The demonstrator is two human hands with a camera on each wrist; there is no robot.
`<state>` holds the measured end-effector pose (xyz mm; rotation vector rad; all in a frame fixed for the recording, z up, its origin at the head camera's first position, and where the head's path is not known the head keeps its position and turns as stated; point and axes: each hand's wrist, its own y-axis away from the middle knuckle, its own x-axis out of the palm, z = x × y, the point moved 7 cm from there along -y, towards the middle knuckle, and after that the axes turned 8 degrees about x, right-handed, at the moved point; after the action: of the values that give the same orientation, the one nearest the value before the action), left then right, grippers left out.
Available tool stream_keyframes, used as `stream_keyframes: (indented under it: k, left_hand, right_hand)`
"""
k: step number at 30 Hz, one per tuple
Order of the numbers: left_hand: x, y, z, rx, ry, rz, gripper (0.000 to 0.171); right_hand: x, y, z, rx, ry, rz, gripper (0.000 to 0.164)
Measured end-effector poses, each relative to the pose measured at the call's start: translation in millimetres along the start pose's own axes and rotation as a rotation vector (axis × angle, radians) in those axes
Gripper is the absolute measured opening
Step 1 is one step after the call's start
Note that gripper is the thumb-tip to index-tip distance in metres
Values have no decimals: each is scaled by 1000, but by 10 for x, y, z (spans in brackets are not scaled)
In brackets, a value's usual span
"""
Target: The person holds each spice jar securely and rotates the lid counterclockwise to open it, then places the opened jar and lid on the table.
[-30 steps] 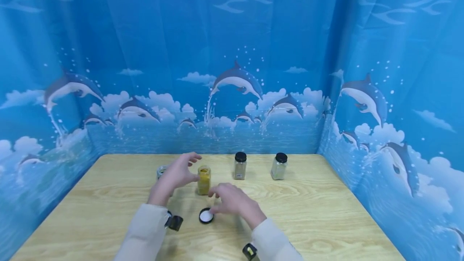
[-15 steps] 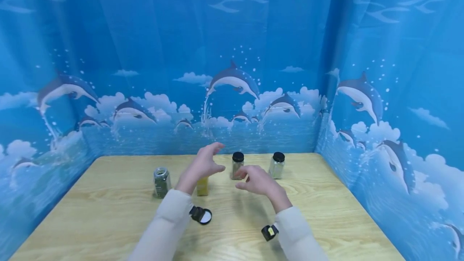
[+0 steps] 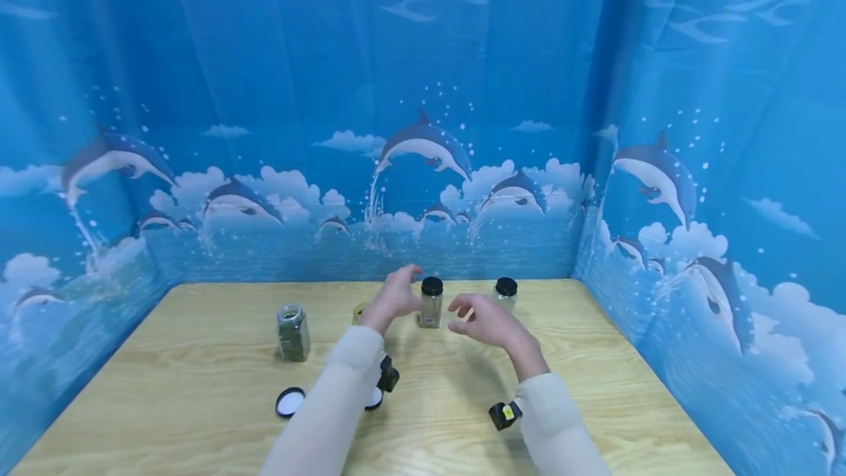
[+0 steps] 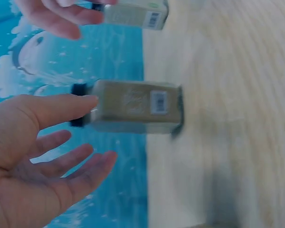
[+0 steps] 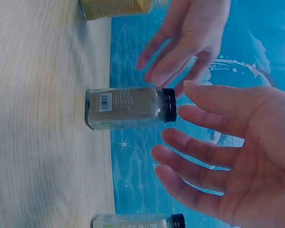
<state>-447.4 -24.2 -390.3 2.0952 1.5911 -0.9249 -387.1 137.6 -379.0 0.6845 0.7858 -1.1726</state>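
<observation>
A glass spice jar [image 3: 431, 308] with a black lid and brownish-grey contents stands upright at the back middle. My left hand [image 3: 394, 297] is just left of it, fingers spread. In the left wrist view its thumb [image 4: 71, 108] overlaps the jar's neck; whether it touches cannot be told. Right of the jar hovers my right hand [image 3: 487, 320], fingers loosely bent and holding nothing. In the right wrist view its fingertips are near the black lid [image 5: 169, 105] but apart from it. The yellow jar [image 3: 358, 313] is mostly hidden behind my left hand and sleeve.
An uncapped jar of green flakes [image 3: 293, 334] stands at left on the wooden table [image 3: 198, 358]. Two black lids lie white side up: one lid [image 3: 289, 402] left, another lid [image 3: 374, 398] partly behind the left wrist. A second black-capped jar [image 3: 506, 292] stands behind my right hand.
Both hands have moved right, from around the yellow jar to either side of the brownish-grey jar. The left hand also came in closer to it over the last half second. The jars stayed put.
</observation>
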Motion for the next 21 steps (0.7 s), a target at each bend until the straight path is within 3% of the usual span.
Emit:
stream_keyframes:
  k: [7,14,21]
  left_hand:
    - [149,-91,128,-35,53,13,74]
    - [212,-101,184,-39,58,11,64]
    - [266,-59,187,2,90,25,63]
  right_hand:
    - [-36,2,-53,10,0,-21,27]
    - [-68,17,-42,-25,-8,-25,29]
    - [-92,52,-68,-15,-6,-39,27]
